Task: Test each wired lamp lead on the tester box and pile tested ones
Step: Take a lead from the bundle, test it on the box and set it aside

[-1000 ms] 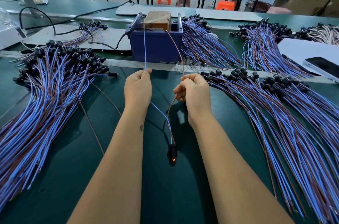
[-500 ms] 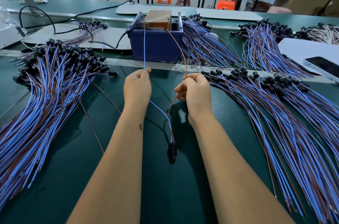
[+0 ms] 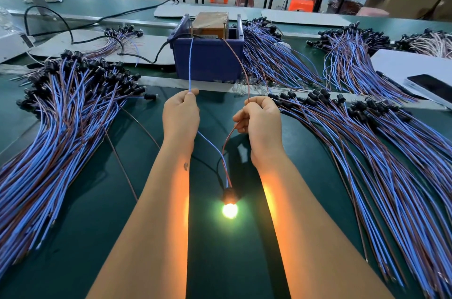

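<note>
Lamp lead [image 3: 226, 171] under test lay on the green table [image 3: 97, 225] between our two forearms, its black holder [image 3: 229, 194] nearest us and its two wires running away toward the tester box [image 3: 210, 27], which sat in a blue bin [image 3: 208, 59] at the far edge of the work area. Our left hand [image 3: 180, 116] was closed around the blue wire [image 3: 190, 63], pinching it near the fingertips; our right hand [image 3: 260, 122] was closed around the brown wire [image 3: 241, 66] in the same way. Both wires reached up to the top of the box, though the contact points themselves were too small to make out.

The change was the bulb [image 3: 230, 210]. A second ago it showed only a faint orange speck, half a second ago it was dark, and now it blazed bright, throwing an orange glow along the inner sides of both our arms. Our hands had barely moved between those moments, so we judged that the wire ends had finally made firm contact.

For the task, we took this as a pass: the lead worked. The likely next step was to lift both wires off the box and add the lead to a pile. A large heap of blue and brown leads [image 3: 56, 127] lay to our left and another heap [image 3: 367, 152] to our right; we could not tell which held the tested ones.
</note>
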`<state>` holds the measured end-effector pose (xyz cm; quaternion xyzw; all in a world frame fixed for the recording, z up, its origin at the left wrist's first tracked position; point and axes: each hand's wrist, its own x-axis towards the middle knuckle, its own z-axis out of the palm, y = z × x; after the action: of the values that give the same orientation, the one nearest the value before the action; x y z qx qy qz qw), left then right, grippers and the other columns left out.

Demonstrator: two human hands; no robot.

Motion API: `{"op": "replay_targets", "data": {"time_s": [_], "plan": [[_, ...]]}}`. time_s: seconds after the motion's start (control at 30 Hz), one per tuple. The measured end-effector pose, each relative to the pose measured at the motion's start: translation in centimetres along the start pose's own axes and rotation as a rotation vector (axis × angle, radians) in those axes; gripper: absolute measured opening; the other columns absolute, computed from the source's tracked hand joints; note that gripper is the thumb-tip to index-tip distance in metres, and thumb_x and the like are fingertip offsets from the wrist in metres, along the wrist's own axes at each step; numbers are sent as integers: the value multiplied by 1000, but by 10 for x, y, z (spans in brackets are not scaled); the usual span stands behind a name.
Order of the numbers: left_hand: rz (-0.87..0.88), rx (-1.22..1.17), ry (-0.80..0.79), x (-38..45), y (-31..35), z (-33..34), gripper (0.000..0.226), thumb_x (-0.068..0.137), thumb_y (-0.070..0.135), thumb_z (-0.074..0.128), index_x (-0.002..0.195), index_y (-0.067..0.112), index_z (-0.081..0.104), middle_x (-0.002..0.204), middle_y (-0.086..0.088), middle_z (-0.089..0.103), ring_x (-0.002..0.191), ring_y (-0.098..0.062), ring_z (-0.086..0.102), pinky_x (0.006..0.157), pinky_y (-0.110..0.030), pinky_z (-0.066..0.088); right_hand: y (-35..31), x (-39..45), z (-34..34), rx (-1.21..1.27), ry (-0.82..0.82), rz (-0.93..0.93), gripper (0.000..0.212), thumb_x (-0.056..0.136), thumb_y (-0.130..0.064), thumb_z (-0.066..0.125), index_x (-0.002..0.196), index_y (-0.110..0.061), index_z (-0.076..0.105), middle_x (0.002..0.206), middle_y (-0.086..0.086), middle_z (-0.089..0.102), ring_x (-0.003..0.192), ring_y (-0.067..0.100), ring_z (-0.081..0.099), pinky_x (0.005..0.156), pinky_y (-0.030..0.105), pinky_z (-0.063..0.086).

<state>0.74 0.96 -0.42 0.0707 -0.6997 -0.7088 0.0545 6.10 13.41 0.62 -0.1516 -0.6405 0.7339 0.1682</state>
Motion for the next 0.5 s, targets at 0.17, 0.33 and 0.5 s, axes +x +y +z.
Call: {"op": "replay_targets", "data": {"time_s": [0.17, 0.33, 0.5], "plan": [[-7, -15, -5, -2, 0, 0, 28, 99, 18, 39, 94, 29, 65, 43, 14, 37, 40, -6, 31, 46, -22, 29, 0, 0, 0, -18, -7, 0, 18, 90, 1, 43, 90, -14, 52, 58, 1, 62, 51, 11, 53, 51, 21, 44], [76, 8, -105, -7, 7, 2, 26, 100, 22, 46, 105, 28, 71, 59, 14, 49, 55, -5, 44, 55, -20, 39, 1, -6, 5, -178, -87, -149, 22, 87, 1, 48, 88, -20, 55, 63, 2, 61, 56, 13, 53, 55, 27, 46], [103, -117, -282, -19, 12, 5, 23, 98, 22, 55, 97, 25, 77, 71, 13, 67, 60, -5, 59, 56, -19, 49, 4, -12, 15, -317, -244, -234, 22, 87, -2, 55, 88, -22, 62, 70, 21, 62, 62, 34, 55, 65, 46, 52]]}}
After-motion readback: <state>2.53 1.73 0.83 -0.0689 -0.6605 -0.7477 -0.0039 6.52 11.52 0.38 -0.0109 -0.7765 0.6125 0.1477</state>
